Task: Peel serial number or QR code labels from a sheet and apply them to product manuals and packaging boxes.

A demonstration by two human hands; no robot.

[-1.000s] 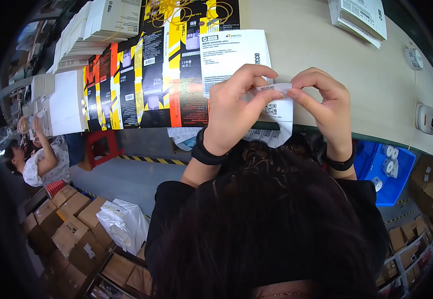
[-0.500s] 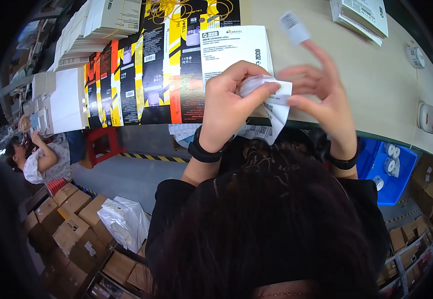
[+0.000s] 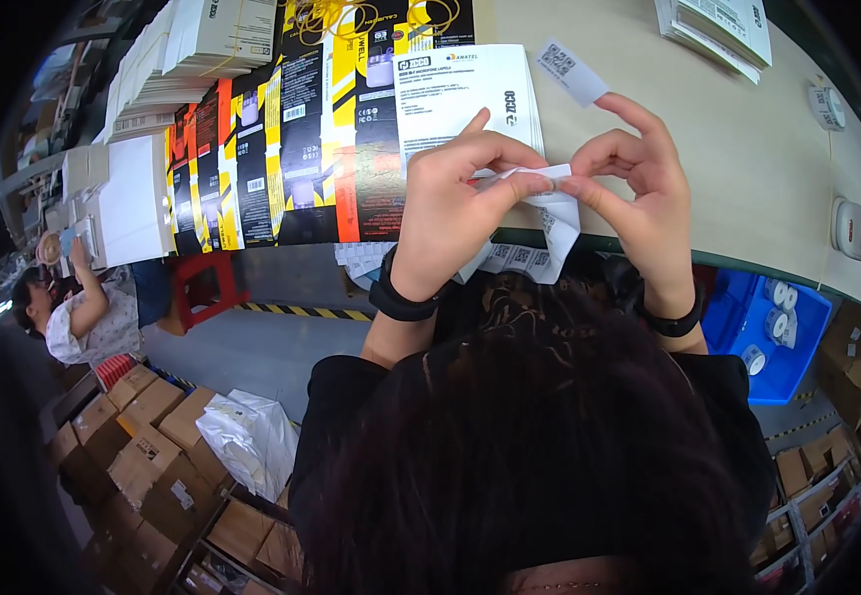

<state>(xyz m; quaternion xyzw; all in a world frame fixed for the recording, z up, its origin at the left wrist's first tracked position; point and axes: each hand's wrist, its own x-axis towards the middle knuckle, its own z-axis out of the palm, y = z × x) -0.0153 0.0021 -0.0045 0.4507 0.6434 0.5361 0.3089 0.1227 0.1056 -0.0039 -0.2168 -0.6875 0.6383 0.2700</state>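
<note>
My left hand (image 3: 455,203) pinches a white strip of labels (image 3: 560,233) between thumb and fingers. The strip bears printed squares and hangs in folds over the table edge. From the right, my right hand (image 3: 639,183) has its thumb at the strip's upper end, with a bent finger closed near it; the exact contact is partly hidden. Its raised index fingertip carries a single white label (image 3: 571,71) with a printed square code. Just beyond my left hand lies a stack of white printed sheets (image 3: 460,89), partly covered by that hand.
Black, yellow and orange printed packaging (image 3: 297,149) lies left of the sheets, with yellow rubber bands (image 3: 336,18) on top. White bundles (image 3: 220,40) rise behind. A label roll (image 3: 826,107) sits right. Below hangs a blue bin (image 3: 783,372). Another person (image 3: 93,312) works far left.
My right hand has come in to the strip, its thumb now meeting the end beside my left thumb. The label on its index finger has shifted slightly left and down.
</note>
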